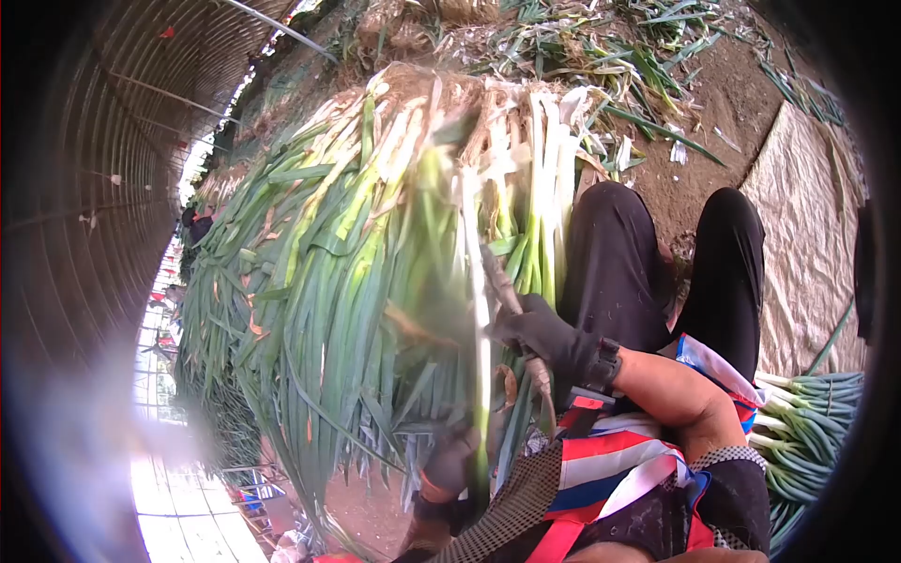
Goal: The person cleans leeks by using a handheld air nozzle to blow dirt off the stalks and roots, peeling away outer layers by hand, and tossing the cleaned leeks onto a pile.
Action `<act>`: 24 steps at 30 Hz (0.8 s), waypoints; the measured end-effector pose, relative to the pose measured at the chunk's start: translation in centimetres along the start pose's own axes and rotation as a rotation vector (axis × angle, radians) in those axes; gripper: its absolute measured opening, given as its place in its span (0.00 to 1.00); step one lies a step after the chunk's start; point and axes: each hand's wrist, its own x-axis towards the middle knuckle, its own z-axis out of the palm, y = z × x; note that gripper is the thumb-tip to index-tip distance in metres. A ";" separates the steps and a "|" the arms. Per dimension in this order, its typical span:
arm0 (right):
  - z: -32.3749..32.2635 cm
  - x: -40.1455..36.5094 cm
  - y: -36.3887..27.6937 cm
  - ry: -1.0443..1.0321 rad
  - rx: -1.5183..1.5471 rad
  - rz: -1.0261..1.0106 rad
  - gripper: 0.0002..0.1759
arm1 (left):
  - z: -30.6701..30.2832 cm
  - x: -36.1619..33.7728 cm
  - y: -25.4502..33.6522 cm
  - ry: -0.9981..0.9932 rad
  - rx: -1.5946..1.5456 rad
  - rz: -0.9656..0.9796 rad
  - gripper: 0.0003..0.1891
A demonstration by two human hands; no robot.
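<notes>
A large heap of long green onions point(347, 272) lies in front of me, white root ends at the top and green leaves hanging down. My right hand point(544, 338), in a dark glove, is closed around a brownish leaf or stalk point(540, 375) that runs past both sides of the fist. Just left of it a single onion with a white stem point(476, 272) stands upright in view. Its lower part passes beside my left hand point(450, 466), which is dark-gloved and blurred; its fingers cannot be made out.
Cleaned onions point(812, 432) lie in a pile at the lower right, below a tan sheet point(807, 235). Loose leaves and peelings point(648, 66) litter the soil at the top. My bent knees are right of the heap. Far left, a person point(197, 225) is partly visible.
</notes>
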 end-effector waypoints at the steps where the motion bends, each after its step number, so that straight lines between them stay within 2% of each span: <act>1: -0.2 -0.1 -0.4 -0.002 0.005 -0.001 0.09 | 0.4 -0.4 0.0 -0.020 0.000 -0.025 0.17; 2: -0.2 -1.1 -2.7 -0.016 0.192 -0.061 0.08 | 0.7 -0.4 0.0 -0.009 0.082 -0.022 0.17; 3: -0.8 -2.1 -4.6 0.034 0.161 -0.154 0.08 | 0.6 0.4 0.2 -0.069 0.273 0.091 0.22; 5: -0.8 -3.3 -6.6 0.208 0.128 -0.288 0.07 | 2.7 2.9 1.2 -0.164 0.204 0.300 0.22; 7: -1.9 -2.5 -6.6 0.371 0.074 -0.342 0.07 | 2.7 7.1 2.3 -0.196 0.411 0.234 0.23; 9: -3.3 -1.7 -4.8 0.471 0.079 -0.329 0.08 | 5.0 12.6 3.0 -0.107 0.628 0.495 0.15; 11: -5.0 -0.4 -1.8 0.515 0.149 -0.255 0.09 | 5.9 16.6 1.6 0.037 1.244 0.531 0.13; 12: -4.7 -1.3 -2.2 0.562 0.141 -0.109 0.10 | 6.3 18.0 1.7 0.118 1.552 0.541 0.12; 15: -3.0 -1.3 -0.1 0.626 -0.091 -0.302 0.09 | 7.8 16.6 6.4 0.042 1.282 0.593 0.11; 16: -1.4 -1.9 -1.0 0.507 0.002 -0.314 0.10 | 6.3 17.4 5.9 0.149 1.116 0.919 0.10; 18: 0.3 -3.0 -2.2 0.281 0.065 0.014 0.11 | 5.6 18.7 8.0 0.401 1.341 0.842 0.13; 19: 0.8 -3.4 -2.3 0.164 0.091 0.174 0.12 | 5.3 20.0 9.0 0.467 1.287 0.892 0.15; 20: 1.0 -3.2 -1.5 0.181 0.075 0.175 0.12 | 5.1 21.3 9.9 0.532 1.230 0.941 0.17; 22: 1.4 -2.4 0.4 0.215 0.041 0.174 0.13 | 3.9 25.2 9.9 0.540 1.243 0.844 0.21; 24: 1.4 -2.8 -1.1 0.278 0.185 0.103 0.14 | 4.9 27.1 10.2 0.573 1.344 0.830 0.25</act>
